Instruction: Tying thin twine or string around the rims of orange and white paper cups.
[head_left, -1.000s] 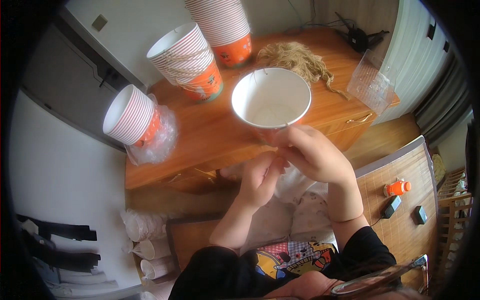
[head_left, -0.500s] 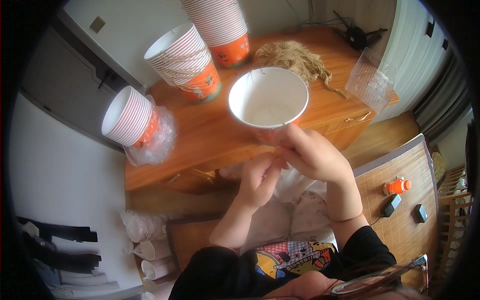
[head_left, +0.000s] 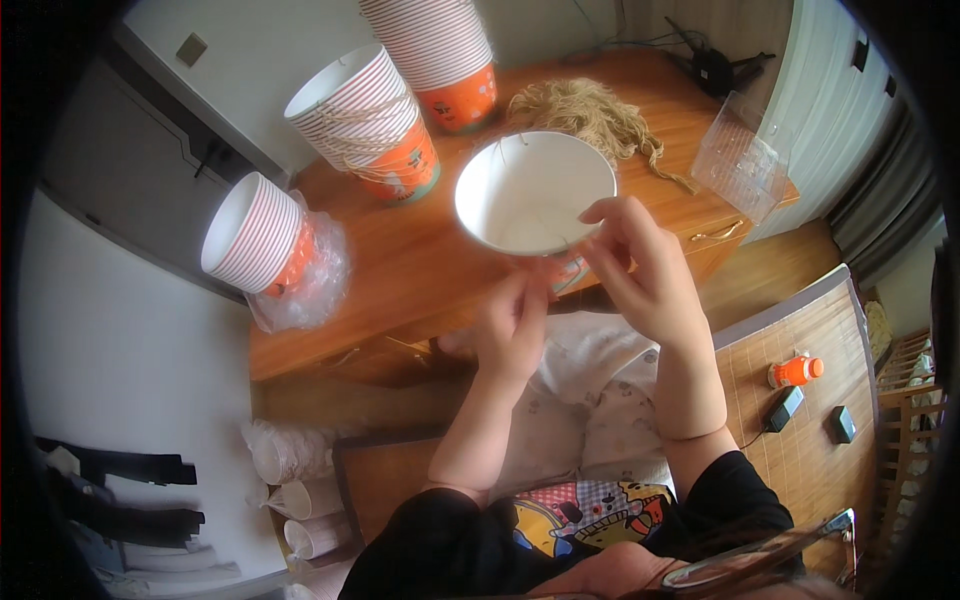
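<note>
A large white-lined paper bucket (head_left: 535,195) with an orange printed outside stands near the desk's front edge, its open mouth tilted toward me. A short strand of twine shows at its far rim, and another thin strand runs down from the near rim. My left hand (head_left: 515,325) is closed in a pinch on this near strand, low in front of the bucket. My right hand (head_left: 642,270) is raised beside the near right rim, fingers curled but apart, with nothing visible between them. Behind the bucket lies a loose bundle of tan twine (head_left: 575,115).
On the wooden desk (head_left: 400,265), stacked paper buckets (head_left: 365,130) carry twine loops; a taller stack (head_left: 440,60) stands behind. Another stack (head_left: 260,240) sits in clear plastic. A transparent box (head_left: 740,160) is at the right corner. An orange bottle (head_left: 797,371) rests on the mat (head_left: 770,440).
My hands, together in front of the bucket before, are now apart. The right has risen beside the rim and its fingers have spread; the left has moved slightly left and stays pinched.
</note>
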